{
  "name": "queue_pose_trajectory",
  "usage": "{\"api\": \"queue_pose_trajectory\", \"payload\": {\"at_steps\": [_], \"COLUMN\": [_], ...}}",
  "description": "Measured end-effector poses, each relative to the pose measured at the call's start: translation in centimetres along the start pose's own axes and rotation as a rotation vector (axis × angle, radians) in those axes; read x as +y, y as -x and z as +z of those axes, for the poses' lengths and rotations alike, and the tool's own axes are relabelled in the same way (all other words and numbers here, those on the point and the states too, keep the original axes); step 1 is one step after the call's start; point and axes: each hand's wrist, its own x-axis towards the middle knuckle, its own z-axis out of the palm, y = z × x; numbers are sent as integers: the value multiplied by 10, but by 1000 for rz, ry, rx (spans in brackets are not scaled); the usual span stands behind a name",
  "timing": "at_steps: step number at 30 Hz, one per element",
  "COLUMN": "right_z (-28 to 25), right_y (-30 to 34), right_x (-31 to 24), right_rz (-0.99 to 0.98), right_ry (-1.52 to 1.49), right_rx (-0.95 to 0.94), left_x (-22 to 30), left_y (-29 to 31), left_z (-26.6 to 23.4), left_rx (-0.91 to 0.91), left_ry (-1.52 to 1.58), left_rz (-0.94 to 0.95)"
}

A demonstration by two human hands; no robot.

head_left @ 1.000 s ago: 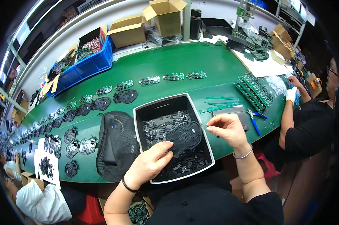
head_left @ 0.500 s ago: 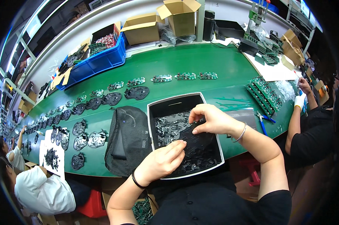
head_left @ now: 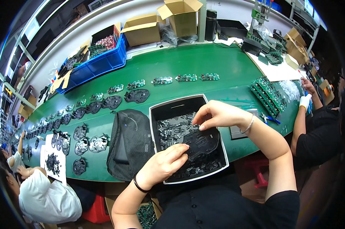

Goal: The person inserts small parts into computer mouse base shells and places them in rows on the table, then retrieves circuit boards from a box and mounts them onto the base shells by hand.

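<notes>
A black moulded plastic shell (head_left: 202, 144) is held over an open box (head_left: 152, 128) with a black inside and a white rim. My left hand (head_left: 163, 164) grips the shell's near left edge between thumb and fingers. Just beyond the shell's far edge is my right hand (head_left: 222, 116), its thumb and fingertips drawn together; whatever they hold is too small or hidden to make out. Under both hands, many small black plastic parts (head_left: 174, 129) fill the box, partly covered by the shell.
A black mesh bag (head_left: 130, 145) lies against the box's left side. Rows of green circuit boards (head_left: 186, 78) and black shells (head_left: 137, 95) run leftward. Stacked circuit boards (head_left: 269, 97) and blue-handled pliers (head_left: 271, 120) lie right. Co-workers sit on both sides.
My right hand has moved slightly up and away from the shell, showing more of its surface. My left hand keeps its grip. The co-worker at left has shifted an arm.
</notes>
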Motion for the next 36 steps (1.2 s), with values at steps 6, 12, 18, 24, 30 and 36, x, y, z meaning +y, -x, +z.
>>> {"api": "queue_pose_trajectory", "payload": {"at_steps": [6,12,18,24,30,36], "right_z": [22,27,-22,-38,-18,0], "right_y": [27,34,-26,-159,-214,-239], "right_x": [-28,-46,-58,9,34,31], "right_rz": [-232,-179,-100,291,365,335], "right_ry": [643,720,801,945,884,855], "right_rx": [78,122,360,229,115,120], "left_x": [2,1,15,27,34,38], "left_y": [3,2,23,65,102,123], "left_z": [1,-1,9,5,1,-5], "left_rx": [53,155,606,727,763,797], "left_ry": [3,-36,91,-63,-119,-138], "left_rz": [-63,-102,-327,-482,-670,-789]}}
